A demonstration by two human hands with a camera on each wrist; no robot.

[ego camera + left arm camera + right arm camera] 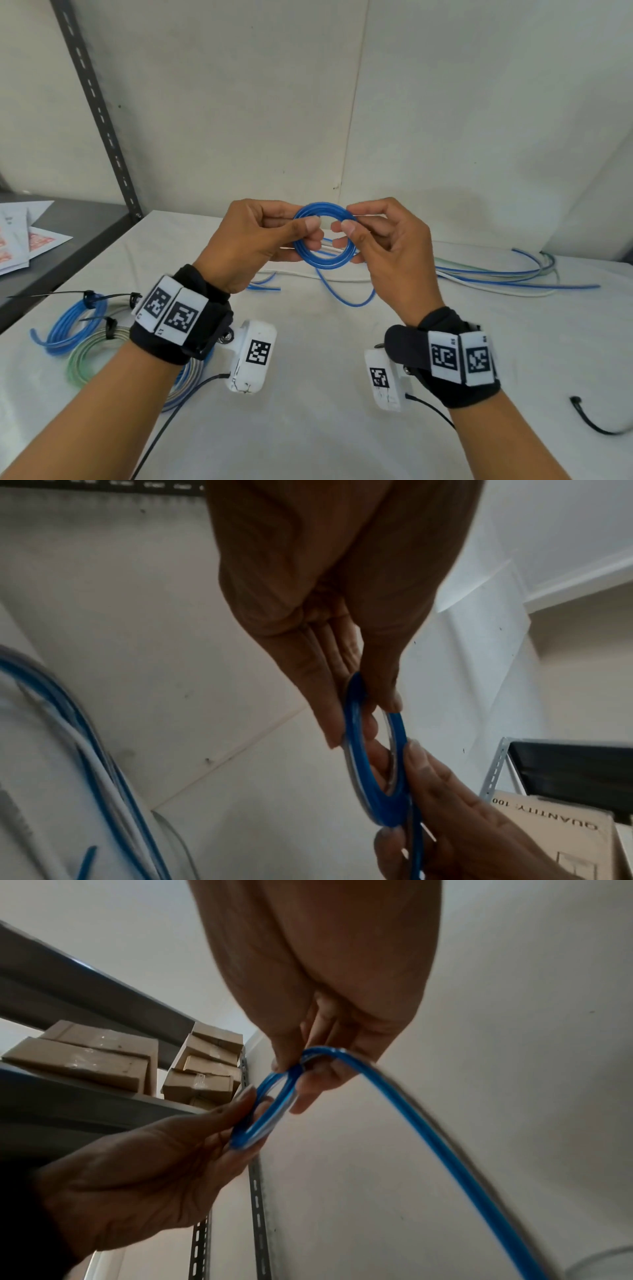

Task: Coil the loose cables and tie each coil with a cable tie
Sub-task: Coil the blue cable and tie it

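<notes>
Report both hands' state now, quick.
Left hand: holding the left side of the small coil of blue plastic cable.
Right hand: pinching that coil's right side.

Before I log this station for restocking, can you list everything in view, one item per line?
blue coil: one, blue, held above the table between both hands, its free end trailing down to the table
tied coils: at least two, one blue and one greenish-clear, near left of the table, black ties on them
loose cables: several, blue and whitish, far right of the table
black cable tie: one, black, near right of the table
table: one, white
papers: a few, white with red print, dark shelf at left
cardboard boxes: several, brown, on a grey shelf
left hand: pinches the coil's left side
right hand: pinches the coil's right side
</notes>
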